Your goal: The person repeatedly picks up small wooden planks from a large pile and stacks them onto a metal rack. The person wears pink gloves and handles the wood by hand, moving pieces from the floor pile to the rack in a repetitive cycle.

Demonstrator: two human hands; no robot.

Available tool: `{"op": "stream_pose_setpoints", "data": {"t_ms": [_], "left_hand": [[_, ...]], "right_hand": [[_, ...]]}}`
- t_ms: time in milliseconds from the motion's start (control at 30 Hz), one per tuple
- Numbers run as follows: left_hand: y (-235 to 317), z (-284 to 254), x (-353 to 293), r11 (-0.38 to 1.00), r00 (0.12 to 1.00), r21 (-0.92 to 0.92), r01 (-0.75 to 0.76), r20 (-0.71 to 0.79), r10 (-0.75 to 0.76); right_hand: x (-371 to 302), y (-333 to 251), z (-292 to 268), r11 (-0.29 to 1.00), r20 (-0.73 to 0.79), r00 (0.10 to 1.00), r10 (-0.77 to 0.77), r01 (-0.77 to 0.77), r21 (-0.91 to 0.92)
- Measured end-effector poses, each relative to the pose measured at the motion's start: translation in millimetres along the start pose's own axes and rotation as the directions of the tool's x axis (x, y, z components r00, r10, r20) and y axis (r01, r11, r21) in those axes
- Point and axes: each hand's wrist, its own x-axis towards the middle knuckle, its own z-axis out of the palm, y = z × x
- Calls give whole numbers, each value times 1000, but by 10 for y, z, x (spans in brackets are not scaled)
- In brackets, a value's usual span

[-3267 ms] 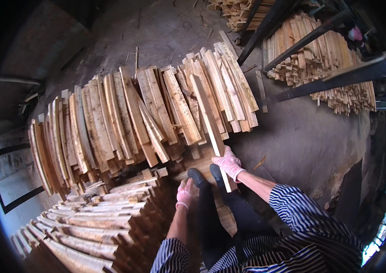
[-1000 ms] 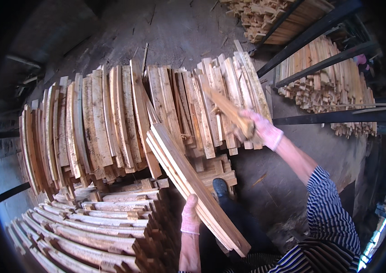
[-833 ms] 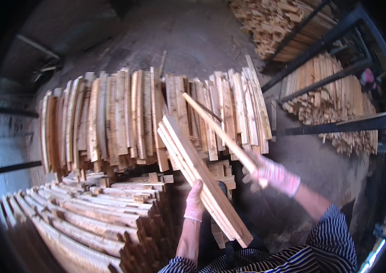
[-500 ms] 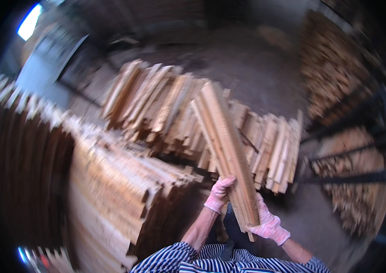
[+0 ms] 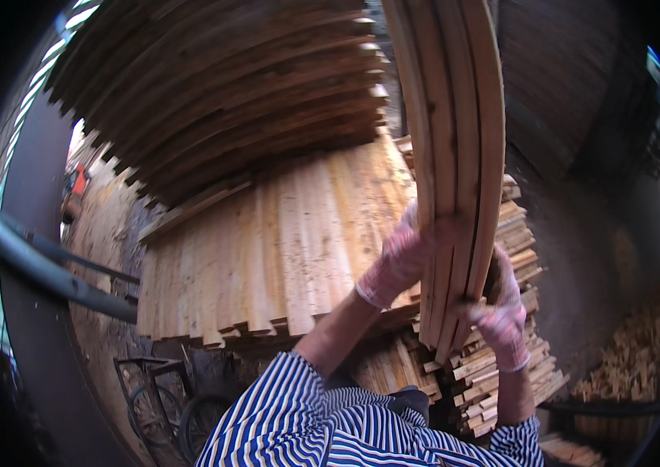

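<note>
Several long wooden boards (image 5: 462, 148), pressed together as a bundle, stand up in front of me and run out past the top of the view. My left hand (image 5: 404, 261), in a pink-and-white knit glove, is closed around the bundle's left side. Lower down on the right edge, my gloved right hand (image 5: 503, 311) grips the same boards, its fingers a little blurred. Just left of the bundle lies a broad layer of flat boards (image 5: 267, 257). A tall stack of boards (image 5: 244, 101) rises at the far side of that layer.
A pile of shorter boards (image 5: 513, 381) lies behind and right of the bundle. At lower left stands a wheeled metal cart (image 5: 158, 401), with a grey metal pipe (image 5: 65, 272) above it. More wood pieces (image 5: 633, 362) fill a rack at right.
My view has swung left, from the loose board pile to the big stack. The bundle has come up closer and steeper, still held in both hands.
</note>
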Motion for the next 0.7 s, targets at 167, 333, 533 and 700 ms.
{"op": "stream_pose_setpoints", "data": {"t_ms": [167,333,533,700], "left_hand": [[1622,-280,-222,926,968,335,-176,-111,224],[1908,-1527,-629,782,968,619,73,-232,93],[2081,-1947,-748,873,969,488,25,-225,99],[2970,-1962,-1152,618,877,711,336,-475,69]], "right_hand": [[957,-389,1146,983,288,947,140,-169,77],[1445,635,2048,987,372,924,84,-129,96],[1737,1265,2220,976,224,970,98,-49,-211],[1989,541,2029,968,308,929,207,-149,-201]]}}
